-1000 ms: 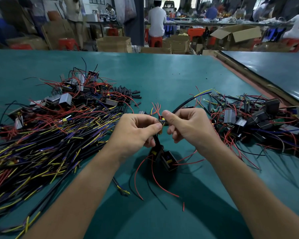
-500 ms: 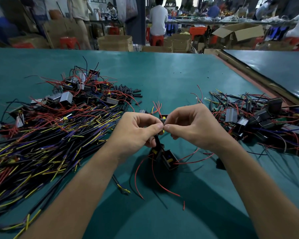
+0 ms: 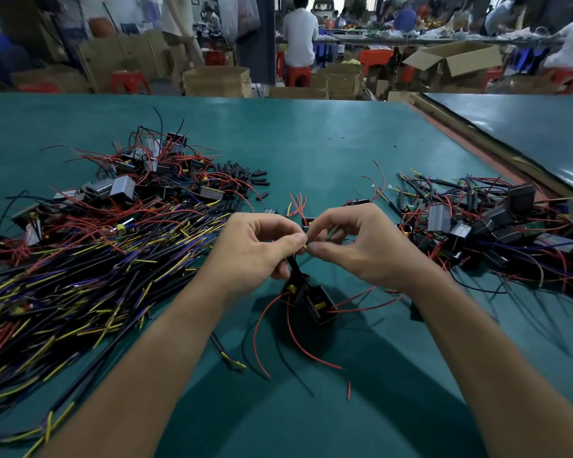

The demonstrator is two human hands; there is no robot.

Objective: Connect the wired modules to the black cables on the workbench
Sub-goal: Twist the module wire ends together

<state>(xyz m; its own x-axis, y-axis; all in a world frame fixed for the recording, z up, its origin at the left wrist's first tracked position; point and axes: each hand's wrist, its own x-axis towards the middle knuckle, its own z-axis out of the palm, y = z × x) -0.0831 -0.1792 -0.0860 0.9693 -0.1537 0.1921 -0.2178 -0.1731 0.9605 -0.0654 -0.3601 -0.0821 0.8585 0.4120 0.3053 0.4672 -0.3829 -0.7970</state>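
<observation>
Changed since a second ago: the black cable no longer arcs up past my right hand. Grip: left hand and right hand both pinch a yellow wire tip. Location: wired module under the hands, low over the table, cable leading down to it.

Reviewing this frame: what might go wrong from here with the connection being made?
1. The left hand and right hand both pinch only the tiny yellow wire end, so either grip may slip before the wires join.
2. The black module below the hands trails loose red leads across the bench. These may snag and tug the work loose.
</observation>
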